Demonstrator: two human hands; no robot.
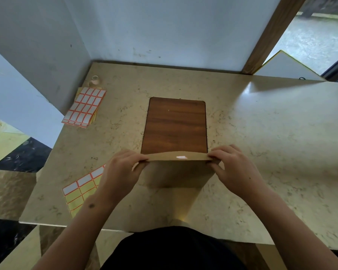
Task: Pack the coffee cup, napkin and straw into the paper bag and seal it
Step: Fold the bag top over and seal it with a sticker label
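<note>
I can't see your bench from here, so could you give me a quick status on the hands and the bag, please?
Left hand and right hand pinch the folded top of the paper bag. White sticker on the fold. Nothing in the way.

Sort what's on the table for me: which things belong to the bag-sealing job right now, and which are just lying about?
In the job:
paper bag, its folded top pinched by left hand and right hand
white sticker on the fold
partly used label sheet

Lying about:
stack of label sheets
small tape roll
wooden board

Cup, napkin, straw: not visible.
</note>
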